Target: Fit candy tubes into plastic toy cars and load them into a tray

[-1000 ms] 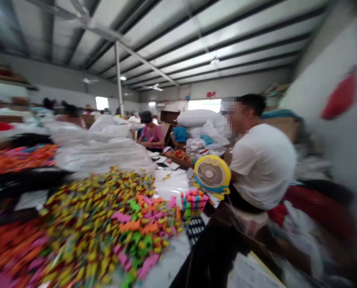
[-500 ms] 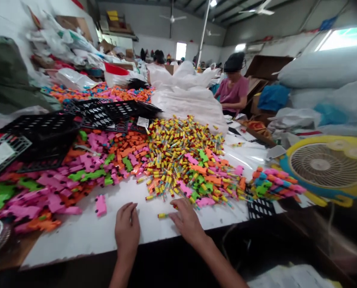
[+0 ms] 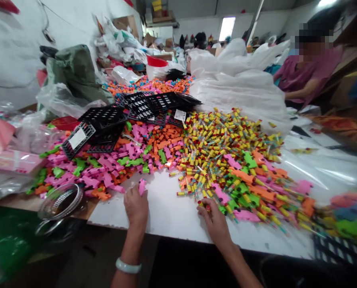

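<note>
My left hand (image 3: 136,207) is at the near edge of a pile of toy cars, with a pink toy car (image 3: 142,186) between its thumb and fingers. A pale bangle (image 3: 128,266) circles that wrist. To the right, my right hand (image 3: 216,222) is closed round small yellow-capped tubes (image 3: 200,203) with red ends; how many is hidden by the fingers. Just beyond it spreads a heap of similar clear tubes with yellow caps (image 3: 217,140). Pink, green and orange toy cars (image 3: 250,192) lie mixed with tubes at its right side.
Black plastic grids (image 3: 106,116) are stacked on the car pile at left. A clear round container (image 3: 61,202) stands near the left table edge. White sheeting (image 3: 238,94) lies behind the tubes. A co-worker (image 3: 307,76) in a purple top sits at right.
My view has swung to the left. My left hand has reached forward to the loose pink car, and my right hand has gathered up the yellow-capped tube that lay by its fingers.
</note>
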`<state>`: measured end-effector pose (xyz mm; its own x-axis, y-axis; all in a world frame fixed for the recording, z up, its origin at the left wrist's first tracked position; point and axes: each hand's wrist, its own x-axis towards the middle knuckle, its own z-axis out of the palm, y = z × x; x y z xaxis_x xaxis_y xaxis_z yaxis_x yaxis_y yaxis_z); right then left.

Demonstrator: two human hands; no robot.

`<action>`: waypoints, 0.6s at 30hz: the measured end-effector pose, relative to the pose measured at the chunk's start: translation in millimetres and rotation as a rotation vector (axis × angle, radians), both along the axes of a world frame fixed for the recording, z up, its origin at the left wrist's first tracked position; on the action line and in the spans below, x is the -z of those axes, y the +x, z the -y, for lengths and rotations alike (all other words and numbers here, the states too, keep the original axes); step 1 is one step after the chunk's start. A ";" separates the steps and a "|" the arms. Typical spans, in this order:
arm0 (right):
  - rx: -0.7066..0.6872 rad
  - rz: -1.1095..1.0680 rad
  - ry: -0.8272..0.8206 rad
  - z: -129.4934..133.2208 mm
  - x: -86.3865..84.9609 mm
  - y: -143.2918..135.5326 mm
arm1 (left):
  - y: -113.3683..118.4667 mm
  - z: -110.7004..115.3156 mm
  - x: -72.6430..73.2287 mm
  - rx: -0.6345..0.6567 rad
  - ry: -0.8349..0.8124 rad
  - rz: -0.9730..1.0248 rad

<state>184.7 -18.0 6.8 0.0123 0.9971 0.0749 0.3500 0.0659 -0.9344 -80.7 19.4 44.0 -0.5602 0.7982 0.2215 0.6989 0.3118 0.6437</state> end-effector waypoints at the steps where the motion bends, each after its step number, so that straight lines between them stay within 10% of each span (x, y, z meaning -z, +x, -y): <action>1: 0.007 -0.069 -0.040 1.4 -1.7 0.5 | 4.6 2.4 -0.7 0.042 -0.023 0.031; 10: -0.228 -0.158 -0.090 11.8 -35.0 -18.0 | 108.5 57.9 -18.1 0.274 0.075 1.411; 18: -0.276 -0.034 0.083 -2.7 -26.3 -4.5 | 126.1 61.6 -11.9 0.220 -0.015 1.440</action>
<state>180.3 -15.4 33.0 -0.2553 0.9534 0.1609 0.2771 0.2316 -0.9325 45.4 -42.2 56.0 -0.1540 0.8926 -0.4237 -0.5018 0.2987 0.8118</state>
